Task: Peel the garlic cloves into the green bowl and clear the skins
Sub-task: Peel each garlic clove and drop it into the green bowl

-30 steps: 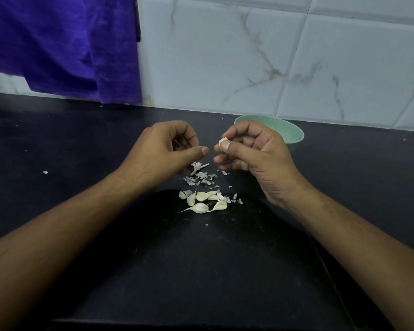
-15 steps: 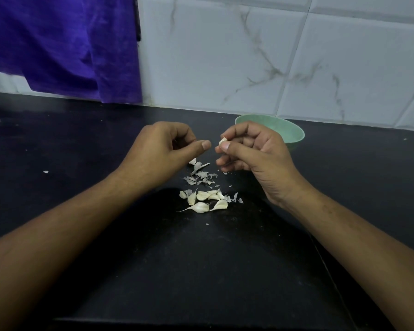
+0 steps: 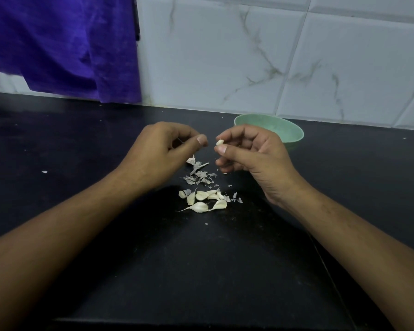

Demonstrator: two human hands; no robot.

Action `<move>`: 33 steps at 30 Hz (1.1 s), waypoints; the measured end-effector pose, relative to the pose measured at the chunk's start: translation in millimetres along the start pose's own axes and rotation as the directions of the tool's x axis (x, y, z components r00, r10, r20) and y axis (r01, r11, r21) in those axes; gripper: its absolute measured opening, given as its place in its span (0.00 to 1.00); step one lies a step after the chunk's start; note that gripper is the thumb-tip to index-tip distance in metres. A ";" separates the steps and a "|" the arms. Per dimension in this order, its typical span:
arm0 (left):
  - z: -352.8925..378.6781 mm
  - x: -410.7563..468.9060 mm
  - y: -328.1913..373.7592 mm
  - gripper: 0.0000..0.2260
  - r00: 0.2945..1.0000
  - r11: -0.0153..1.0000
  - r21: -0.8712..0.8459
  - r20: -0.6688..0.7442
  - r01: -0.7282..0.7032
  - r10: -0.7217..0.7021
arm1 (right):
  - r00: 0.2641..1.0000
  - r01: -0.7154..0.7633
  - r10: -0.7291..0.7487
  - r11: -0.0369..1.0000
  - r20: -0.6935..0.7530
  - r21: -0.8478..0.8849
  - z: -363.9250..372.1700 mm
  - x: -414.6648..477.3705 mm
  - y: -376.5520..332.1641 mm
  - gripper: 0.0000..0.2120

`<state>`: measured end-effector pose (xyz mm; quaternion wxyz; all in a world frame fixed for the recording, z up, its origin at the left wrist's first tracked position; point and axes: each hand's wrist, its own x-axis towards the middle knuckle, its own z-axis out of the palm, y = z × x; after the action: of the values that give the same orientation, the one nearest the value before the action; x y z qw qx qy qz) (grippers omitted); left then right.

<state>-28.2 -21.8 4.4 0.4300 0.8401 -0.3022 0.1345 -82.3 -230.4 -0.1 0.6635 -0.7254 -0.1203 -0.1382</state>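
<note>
Head view: A person works over a black desk (image 3: 201,271). The left forearm (image 3: 69,223) and right forearm (image 3: 344,230) angle in from the lower corners.
Left hand: The left hand (image 3: 158,154) hovers above the desk, knuckles up. Its fingers are curled into the palm and the thumb stretches toward the other hand. Whether it pinches a scrap of skin cannot be told.
Right hand: The right hand (image 3: 253,158) is raised level with it, palm turned inward. Thumb and forefinger are clamped on a garlic clove (image 3: 220,142), with the remaining fingers curled beneath.
Gap: The two thumbs are near each other but apart.
Cloves: A small heap of cloves (image 3: 202,199) lies on the desk between the wrists.
Skins: Torn skins (image 3: 201,175) lie scattered just beyond the heap, below the hands. A lone fleck (image 3: 44,172) lies well off to the left.
Green bowl: The green bowl (image 3: 289,133) stands on the desk behind the right hand, partly hidden by it. Its contents cannot be seen.
Backdrop: A purple cloth (image 3: 58,44) hangs at upper left against a tiled wall (image 3: 249,56).
</note>
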 end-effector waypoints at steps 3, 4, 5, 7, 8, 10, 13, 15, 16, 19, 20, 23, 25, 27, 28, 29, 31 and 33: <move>2.6 -1.3 2.0 0.15 0.999 0.990 -0.141 0.051 0.014 -0.007 | 1.000 0.010 -0.010 1.000 0.022 -0.004 -0.5 0.2 1.7 0.08; 3.9 -1.3 1.9 0.16 0.998 0.980 -0.195 0.060 0.034 -0.023 | 0.999 0.016 -0.015 1.000 0.032 -0.015 0.0 0.2 2.2 0.08; 5.2 -1.1 2.3 0.15 0.997 0.970 -0.240 0.067 0.051 -0.036 | 0.999 0.021 -0.020 0.999 0.041 -0.026 0.6 0.3 2.7 0.09; 6.4 -0.4 2.7 0.10 0.995 0.954 -0.290 0.083 0.078 -0.056 | 0.998 0.027 -0.025 0.999 0.050 -0.032 1.4 0.1 3.5 0.08; 6.5 0.0 3.0 0.09 0.994 0.947 -0.310 0.091 0.090 -0.064 | 0.998 0.028 -0.026 0.999 0.053 -0.031 1.5 0.0 3.9 0.07; 5.4 -0.3 4.8 0.07 0.991 0.927 -0.359 0.111 0.110 -0.075 | 0.998 0.027 -0.025 0.999 0.058 -0.031 1.5 -0.5 4.1 0.07; 3.7 -0.2 4.4 0.05 0.986 0.900 -0.411 0.137 0.148 -0.100 | 0.998 0.029 -0.027 0.999 0.056 -0.030 0.7 -0.2 4.1 0.05; 3.2 0.0 3.7 0.04 0.983 0.891 -0.425 0.150 0.159 -0.104 | 0.998 0.032 -0.030 0.999 0.051 -0.029 0.6 0.1 3.6 0.04; 3.3 0.2 3.7 0.04 0.983 0.891 -0.425 0.155 0.160 -0.103 | 0.998 0.032 -0.031 0.999 0.049 -0.030 0.7 0.1 3.3 0.04; 3.9 0.5 4.5 0.04 0.982 0.894 -0.418 0.161 0.161 -0.102 | 0.999 0.022 -0.021 1.000 0.043 -0.014 0.9 0.1 2.9 0.05; 4.1 0.4 4.5 0.04 0.982 0.898 -0.411 0.159 0.159 -0.101 | 0.999 0.018 -0.018 1.000 0.044 -0.011 1.2 0.2 2.8 0.05; 4.0 0.6 3.2 0.04 0.986 0.908 -0.395 0.141 0.139 -0.090 | 0.999 0.013 -0.013 1.000 0.044 -0.004 1.0 0.7 2.5 0.06; 3.3 0.7 2.5 0.05 0.990 0.918 -0.379 0.124 0.115 -0.073 | 0.999 0.013 -0.013 1.000 0.052 0.004 0.0 0.8 1.9 0.07; 2.0 1.0 1.9 0.05 0.992 0.928 -0.361 0.114 0.092 -0.054 | 0.997 0.019 -0.019 1.000 0.072 0.002 -0.6 0.5 1.8 0.08; 1.5 0.9 1.6 0.07 0.992 0.932 -0.353 0.113 0.084 -0.047 | 0.997 0.021 -0.021 1.000 0.079 0.000 -1.0 0.3 2.0 0.08; 1.2 0.8 1.5 0.08 0.993 0.935 -0.345 0.112 0.079 -0.042 | 0.996 0.022 -0.022 1.000 0.084 -0.002 -1.2 0.1 1.8 0.08; 0.2 0.3 1.7 0.11 0.993 0.939 -0.337 0.107 0.074 -0.040 | 0.996 0.023 -0.023 1.000 0.087 -0.004 -1.3 -0.2 2.0 0.07; -0.4 0.2 2.3 0.10 0.994 0.942 -0.330 0.102 0.070 -0.039 | 0.996 0.024 -0.024 1.000 0.085 -0.008 -1.2 -0.2 2.1 0.06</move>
<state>-29.5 -22.5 6.2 0.5545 0.7689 -0.3170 0.0300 -81.9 -231.8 -2.0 0.6529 -0.7320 -0.1566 -0.1156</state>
